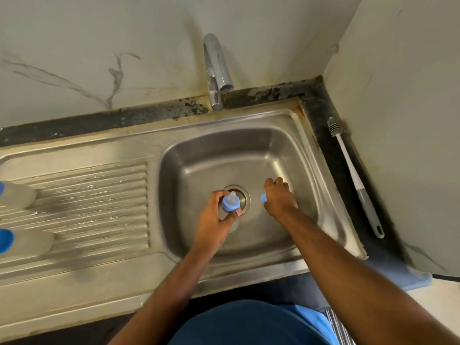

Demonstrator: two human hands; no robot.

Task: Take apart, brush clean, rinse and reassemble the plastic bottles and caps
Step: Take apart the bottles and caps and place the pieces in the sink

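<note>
Left hand: left hand (216,215) reaches in from the near edge, forearm angled up and rightward; fingers and thumb curl round the bottle (230,212) just below its blue collar, thumb on the near side
Bottle: held upright over the sink basin (281,155), right above the drain (242,195); pale teat points up out of the blue ring; clear body mostly hidden by the palm
Right hand: right hand (277,197) low in the basin, right of the drain, back of the hand up, wrist bent down; fingers curl round a small blue cap (263,197), only its left edge showing
Hands: apart, drain between them
Spare bottles: two more bottles (22,220) lie on the ribbed drainboard (99,195) at far left, cut by the frame edge
Brush: bottle brush (353,175) lies on the dark ledge right of the sink, bristles far, grey handle near
Tap: tap (217,70) at the far wall; whether it runs cannot be told
</note>
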